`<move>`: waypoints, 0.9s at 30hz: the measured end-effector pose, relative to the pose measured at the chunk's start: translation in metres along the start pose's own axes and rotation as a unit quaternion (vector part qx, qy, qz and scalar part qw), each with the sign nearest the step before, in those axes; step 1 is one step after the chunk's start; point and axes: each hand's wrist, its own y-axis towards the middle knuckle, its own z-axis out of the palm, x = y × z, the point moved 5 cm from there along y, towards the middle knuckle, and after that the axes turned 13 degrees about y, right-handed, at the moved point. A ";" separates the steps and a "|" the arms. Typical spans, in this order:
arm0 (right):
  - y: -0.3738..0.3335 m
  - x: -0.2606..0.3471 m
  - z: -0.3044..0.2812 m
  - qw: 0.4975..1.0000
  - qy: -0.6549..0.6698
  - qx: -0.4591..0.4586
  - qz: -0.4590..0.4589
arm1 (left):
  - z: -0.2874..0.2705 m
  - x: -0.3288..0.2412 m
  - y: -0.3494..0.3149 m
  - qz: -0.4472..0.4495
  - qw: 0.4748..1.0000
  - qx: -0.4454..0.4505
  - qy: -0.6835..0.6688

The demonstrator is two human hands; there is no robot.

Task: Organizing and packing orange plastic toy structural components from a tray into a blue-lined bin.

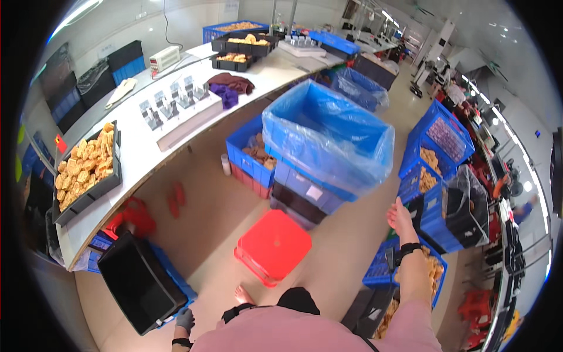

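Note:
My left hand wears a grey glove and hangs low, beside the corner of an empty black bin. A blue crate edge shows along that bin. Its fingers are too small to tell apart, and whether it touches the bin is unclear. My right hand is bare and reaches out to the right, fingers loosely bent with nothing visible in them. A black band circles that wrist. Beneath the right arm stand blue crates of tan, biscuit-like pieces. A red stool stands in front of me.
A white table curves along the left, bearing a black tray of golden pieces and a metal fixture. Ahead, a plastic-lined blue crate tops a stack. More blue crates line the right. People work farther back.

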 end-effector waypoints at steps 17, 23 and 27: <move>0.221 0.097 0.104 0.948 -0.121 0.166 0.245 | 0.176 0.139 -0.074 -0.056 0.992 -0.113 0.017; 0.220 0.067 0.095 0.946 -0.049 0.246 0.207 | 0.225 0.184 -0.076 0.013 0.988 -0.136 0.075; 0.169 0.030 0.094 0.953 -0.005 0.212 0.216 | 0.265 0.224 -0.099 0.047 0.978 -0.185 0.085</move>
